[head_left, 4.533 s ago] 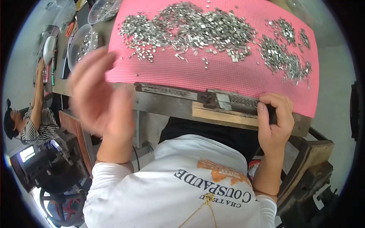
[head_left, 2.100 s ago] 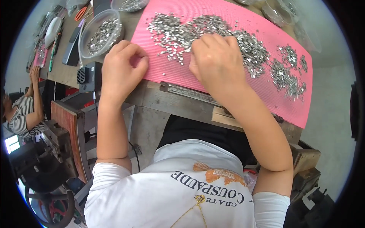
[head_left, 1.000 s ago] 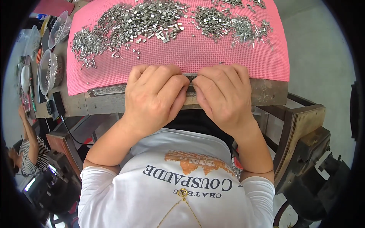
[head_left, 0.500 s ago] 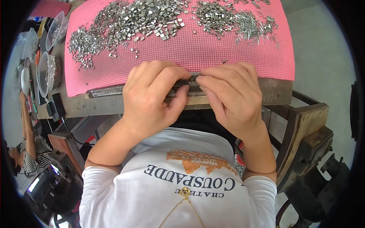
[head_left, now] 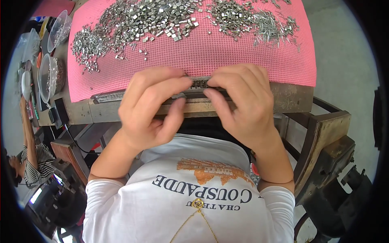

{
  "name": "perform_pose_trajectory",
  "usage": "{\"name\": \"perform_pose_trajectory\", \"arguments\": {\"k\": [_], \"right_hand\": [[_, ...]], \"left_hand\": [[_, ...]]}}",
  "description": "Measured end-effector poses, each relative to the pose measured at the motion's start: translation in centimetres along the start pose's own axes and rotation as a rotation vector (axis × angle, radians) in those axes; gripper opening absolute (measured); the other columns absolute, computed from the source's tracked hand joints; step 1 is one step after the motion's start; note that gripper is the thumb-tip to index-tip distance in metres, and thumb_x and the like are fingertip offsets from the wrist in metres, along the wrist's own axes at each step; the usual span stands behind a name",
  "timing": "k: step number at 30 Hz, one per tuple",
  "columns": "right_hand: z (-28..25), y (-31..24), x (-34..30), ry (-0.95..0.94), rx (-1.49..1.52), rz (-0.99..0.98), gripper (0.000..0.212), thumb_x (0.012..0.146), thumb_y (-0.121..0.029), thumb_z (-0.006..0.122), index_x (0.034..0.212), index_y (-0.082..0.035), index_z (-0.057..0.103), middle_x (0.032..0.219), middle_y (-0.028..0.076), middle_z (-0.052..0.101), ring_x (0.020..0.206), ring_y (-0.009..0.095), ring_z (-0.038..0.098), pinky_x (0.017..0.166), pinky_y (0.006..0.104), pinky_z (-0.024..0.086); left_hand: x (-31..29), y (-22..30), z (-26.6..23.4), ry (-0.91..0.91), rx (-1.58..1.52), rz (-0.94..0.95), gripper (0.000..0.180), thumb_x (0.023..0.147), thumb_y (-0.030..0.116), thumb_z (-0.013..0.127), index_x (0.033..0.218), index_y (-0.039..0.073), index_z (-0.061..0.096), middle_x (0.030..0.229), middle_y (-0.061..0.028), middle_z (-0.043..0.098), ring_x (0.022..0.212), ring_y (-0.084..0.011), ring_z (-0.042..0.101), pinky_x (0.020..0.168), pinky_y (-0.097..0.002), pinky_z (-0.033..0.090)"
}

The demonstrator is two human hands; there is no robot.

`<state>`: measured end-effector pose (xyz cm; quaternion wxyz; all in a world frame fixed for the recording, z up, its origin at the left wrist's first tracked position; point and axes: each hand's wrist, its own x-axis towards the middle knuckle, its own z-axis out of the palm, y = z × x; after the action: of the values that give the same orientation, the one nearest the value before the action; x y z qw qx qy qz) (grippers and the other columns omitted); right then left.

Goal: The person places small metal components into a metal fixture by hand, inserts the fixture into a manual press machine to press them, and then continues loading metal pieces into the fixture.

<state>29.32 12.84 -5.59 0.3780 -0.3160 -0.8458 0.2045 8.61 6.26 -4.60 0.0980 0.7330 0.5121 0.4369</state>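
A long narrow metal rail [head_left: 111,97] lies along the near edge of the bench. Between my two hands, a short row of small dark metal pieces [head_left: 198,84] sits in it. My left hand [head_left: 148,103] is open, its thumb parted from the fingers and its index fingertip at the row's left end. My right hand [head_left: 247,101] bends over the rail, with thumb and index fingertips closed together at the row's right end. What lies between those fingertips is too small to make out. Both hands hide parts of the rail.
A pink textured mat [head_left: 170,58] covers the bench, with heaps of small silver metal pieces [head_left: 162,18] along its far side. Clear tubs [head_left: 50,77] of small parts stand at left. Another person's arm [head_left: 30,141] reaches in there. A wooden-sided frame [head_left: 322,141] stands at right.
My left hand has moved left and its thumb has come away from the rail. My right hand has shifted slightly left, and more of the row of small pieces shows between them.
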Motion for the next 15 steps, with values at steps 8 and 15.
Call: {"name": "perform_pose_trajectory", "arguments": {"k": [8,15], "right_hand": [[-4.4,2.2,-1.6,-0.040,-0.149,-0.064,0.038,0.077,-0.018,0.083,0.112,-0.006,0.074,0.110,0.007,0.072,0.100,0.028,0.066,0.092,0.0430,0.044],[-3.5,3.5,-3.1,-0.012,-0.205,-0.111,0.043,0.078,-0.026,0.084,0.116,-0.009,0.076,0.111,0.006,0.072,0.101,0.030,0.065,0.092,0.0432,0.044]], "left_hand": [[-4.8,-2.8,-4.8,-0.076,0.353,0.123,0.055,0.073,0.004,0.085,0.126,0.002,0.069,0.117,-0.0195,0.076,0.101,-0.0341,0.069,0.089,-0.0394,0.054],[-5.5,-3.8,-4.1,0.020,0.367,0.173,0.045,0.078,-0.001,0.081,0.121,0.007,0.071,0.111,-0.0151,0.077,0.097,-0.0307,0.068,0.081,-0.0416,0.055]]}}
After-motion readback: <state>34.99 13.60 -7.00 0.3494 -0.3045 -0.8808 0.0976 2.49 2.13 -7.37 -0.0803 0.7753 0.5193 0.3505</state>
